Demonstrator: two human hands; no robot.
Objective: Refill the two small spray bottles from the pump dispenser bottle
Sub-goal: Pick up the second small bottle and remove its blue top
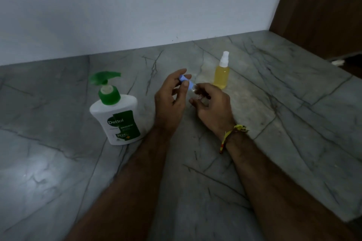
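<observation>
Both hands are up over the stone counter [58,172], w/ a tiny clear spray bottle [194,92] held between them. The right hand [212,106] has its fingers curled round the see-through body, so it's gripping the bottle. The left hand [171,97] pinches the blue top [185,81] w/ thumb and fingertips. Looks like the top is being twisted, but I can't tell if it's coming off or going on, or if it's loose yet.

The big soap bottle [117,117], white w/ a green pump, stands on the counter just left of the left hand. The other small bottle [222,73], w/ yellow stuff inside and a white sprayer, stands behind the right hand, a bit apart. It looks nearly full already, so prob. the little clear one is the one that needs filling. It looks empty, but it's small and partly hidden, so not sure.

What could go wrong:
- The bottle is tiny and slick. If the right hand squeezes too soft, it can spin or pop out and drop on the hard stone.
- If the top comes free fast, it can flip away and roll off.
- The left arm is close to the soap bottle. A wide elbow move can knock it over.
- The mouth of the little bottle is very narrow and the soap is thick, so a pump can miss and make a mess.
- The light is dim, so it's hard to see when it's full, and it can spill over.
</observation>
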